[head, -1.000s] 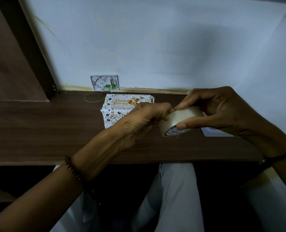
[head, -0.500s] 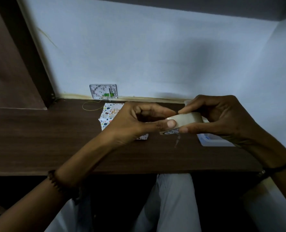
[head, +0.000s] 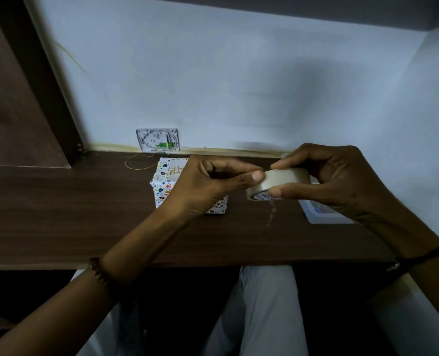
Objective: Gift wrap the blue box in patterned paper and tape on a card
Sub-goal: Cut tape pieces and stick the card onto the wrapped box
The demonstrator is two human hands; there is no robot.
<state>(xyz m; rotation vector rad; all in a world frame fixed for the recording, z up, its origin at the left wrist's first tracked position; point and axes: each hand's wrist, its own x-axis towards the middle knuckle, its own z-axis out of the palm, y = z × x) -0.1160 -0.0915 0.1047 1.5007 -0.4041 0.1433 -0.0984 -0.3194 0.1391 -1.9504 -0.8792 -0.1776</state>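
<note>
A box wrapped in white patterned paper (head: pixel 161 186) sits on the dark wooden desk (head: pixel 59 214), with a "Happy Birthday" card (head: pixel 176 169) lying on its top. My left hand (head: pixel 205 186) hides most of the box. A roll of clear tape (head: pixel 277 182) hangs above the desk, right of the box. My right hand (head: pixel 336 178) grips the roll between thumb and fingers. My left thumb and fingers pinch at the roll's left edge. A thin strip of tape (head: pixel 271 214) dangles below the roll.
A white plastic container (head: pixel 323 214) lies on the desk under my right hand. A wall socket plate (head: pixel 158 140) sits at the back wall, with a loop of thin wire (head: pixel 138 163) in front of it. A brown panel (head: pixel 12 98) stands at left.
The roll has tilted flatter in my right hand. My left fingers have shifted from its top to its left edge, and a loose strip now hangs beneath.
</note>
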